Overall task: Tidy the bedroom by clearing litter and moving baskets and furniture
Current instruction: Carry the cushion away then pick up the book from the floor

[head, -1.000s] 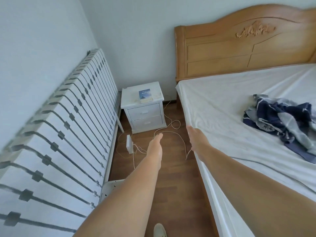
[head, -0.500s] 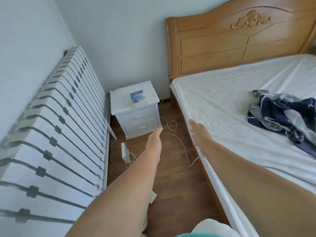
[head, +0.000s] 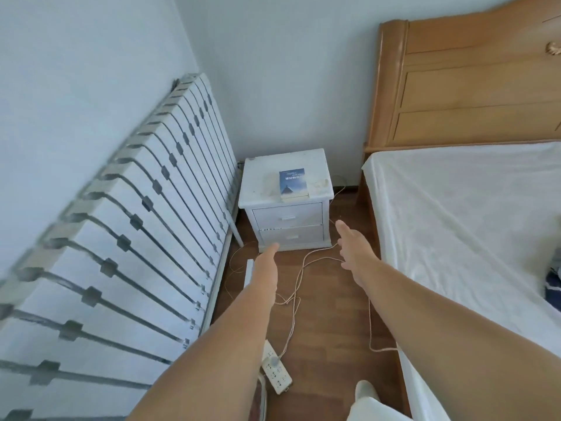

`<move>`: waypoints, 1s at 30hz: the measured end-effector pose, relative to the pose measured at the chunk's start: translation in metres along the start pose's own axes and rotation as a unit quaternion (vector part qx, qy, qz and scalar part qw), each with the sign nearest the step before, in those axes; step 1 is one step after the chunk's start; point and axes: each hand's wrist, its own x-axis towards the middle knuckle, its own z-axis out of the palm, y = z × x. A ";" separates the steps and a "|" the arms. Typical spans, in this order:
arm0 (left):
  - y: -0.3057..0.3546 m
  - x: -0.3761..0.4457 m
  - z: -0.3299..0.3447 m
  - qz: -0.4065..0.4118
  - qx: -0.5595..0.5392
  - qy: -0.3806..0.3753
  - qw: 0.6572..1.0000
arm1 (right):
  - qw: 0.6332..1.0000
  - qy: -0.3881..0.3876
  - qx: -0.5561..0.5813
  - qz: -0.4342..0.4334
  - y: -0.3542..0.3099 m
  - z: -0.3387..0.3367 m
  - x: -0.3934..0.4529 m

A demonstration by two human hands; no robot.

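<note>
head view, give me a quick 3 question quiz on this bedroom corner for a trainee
1. True or false: a blue book lies on top of the white nightstand.
2. What leans against the wall to the left of the nightstand? A) a folded ladder B) a slatted bed base C) a mirror
3. Fill in: both the left hand and the right hand reach forward with fingers ____ and hold nothing.

Key
1. True. The book sits near the front edge of the top.
2. B, the slatted bed base.
3. Straight. Loose cords and a power strip lie on the wooden floor below them.
</note>
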 end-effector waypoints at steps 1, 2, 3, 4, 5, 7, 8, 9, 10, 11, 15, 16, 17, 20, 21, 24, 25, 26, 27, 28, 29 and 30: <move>0.008 0.006 0.003 -0.009 -0.005 0.008 1.000 | 1.000 -0.009 -0.005 -0.003 -0.012 0.002 0.012; 0.017 0.011 0.009 -0.024 -0.015 0.021 0.999 | 1.000 -0.020 -0.009 -0.008 -0.025 0.003 0.025; 0.029 0.015 0.019 -0.032 -0.033 0.041 0.998 | 0.999 -0.032 -0.017 -0.013 -0.041 0.000 0.038; 0.038 0.019 0.026 -0.031 -0.047 0.060 0.997 | 0.999 -0.041 -0.025 -0.023 -0.051 -0.001 0.047; 0.048 0.022 0.033 -0.030 -0.059 0.067 0.996 | 0.998 -0.049 -0.030 -0.036 -0.064 -0.003 0.056; 0.063 0.034 0.053 -0.042 -0.079 0.045 0.995 | 0.996 -0.057 -0.031 -0.058 -0.084 -0.009 0.078; 0.067 0.038 0.060 -0.048 -0.079 0.024 0.995 | 0.996 -0.056 -0.032 -0.065 -0.088 -0.010 0.087; 0.072 0.042 0.068 -0.055 -0.078 0.011 0.995 | 0.995 -0.059 -0.037 -0.065 -0.093 -0.012 0.096; 0.077 0.047 0.074 -0.066 -0.080 0.010 0.995 | 0.995 -0.064 -0.043 -0.061 -0.095 -0.014 0.106; 0.081 0.052 0.079 -0.078 -0.084 0.018 0.993 | 0.995 -0.068 -0.047 -0.054 -0.098 -0.015 0.115; 0.105 0.088 0.087 -0.072 -0.081 0.050 0.993 | 0.996 -0.065 -0.039 -0.038 -0.109 -0.016 0.152; 0.110 0.097 0.087 -0.072 -0.076 0.053 0.993 | 0.997 -0.062 -0.038 -0.037 -0.113 -0.016 0.159; 0.115 0.107 0.088 -0.076 -0.076 0.050 0.993 | 0.997 -0.060 -0.040 -0.033 -0.117 -0.015 0.168; 0.133 0.139 0.095 -0.085 -0.061 0.027 0.994 | 0.997 -0.056 -0.049 -0.017 -0.134 -0.011 0.201; 0.140 0.150 0.097 -0.085 -0.056 0.026 0.995 | 0.997 -0.054 -0.054 -0.013 -0.141 -0.010 0.210; 0.174 0.192 0.103 -0.082 -0.034 -0.003 0.996 | 0.998 -0.034 -0.048 -0.005 -0.171 -0.001 0.245; 0.183 0.203 0.105 -0.071 -0.025 -0.011 0.997 | 0.999 -0.024 -0.044 -0.008 -0.179 0.002 0.256; 0.195 0.215 0.108 -0.060 -0.016 -0.017 0.998 | 0.999 -0.016 -0.040 -0.011 -0.188 0.005 0.265; 0.207 0.226 0.110 -0.054 -0.010 -0.023 0.998 | 0.999 -0.012 -0.033 -0.012 -0.196 0.009 0.275; 0.218 0.236 0.113 -0.049 -0.003 -0.028 0.998 | 1.000 -0.009 -0.028 -0.009 -0.204 0.012 0.283; 0.229 0.248 0.114 -0.044 0.004 -0.030 0.999 | 1.000 -0.005 -0.022 -0.006 -0.209 0.017 0.291; 0.237 0.261 0.116 -0.036 0.011 -0.029 0.999 | 1.000 -0.002 -0.024 -0.002 -0.212 0.020 0.298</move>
